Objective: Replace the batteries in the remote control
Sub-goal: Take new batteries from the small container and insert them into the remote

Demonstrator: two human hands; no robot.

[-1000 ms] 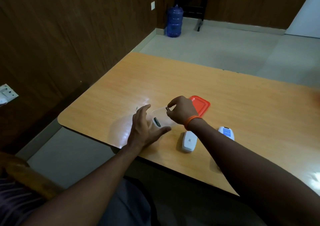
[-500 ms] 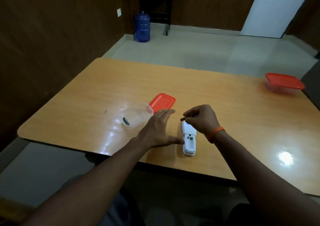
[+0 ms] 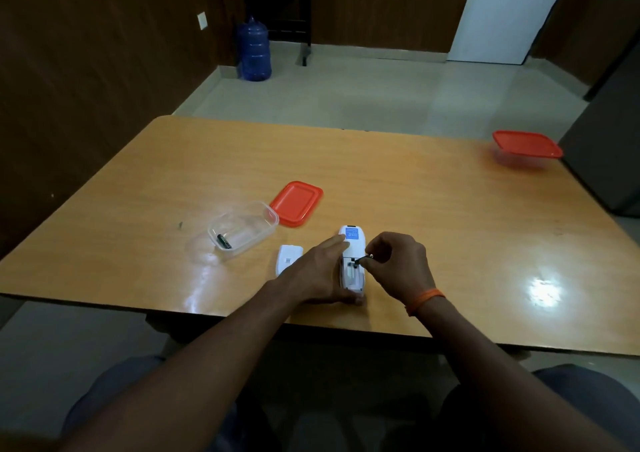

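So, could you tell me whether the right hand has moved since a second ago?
Yes. The right hand has left the clear container and gone rightward to the remote control, where it holds a battery at the open compartment.

Both forearms are bare, with no sleeves showing. An orange band (image 3: 425, 298) circles the right wrist, just behind the right hand (image 3: 398, 266). Dark trousers (image 3: 114, 392) cover the knees.

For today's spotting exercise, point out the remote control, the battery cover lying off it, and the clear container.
remote control (image 3: 354, 240): head view, on its blue label.
battery cover (image 3: 288, 256): head view, on its white surface left of the hand.
clear container (image 3: 266, 213): head view, on its far rim.
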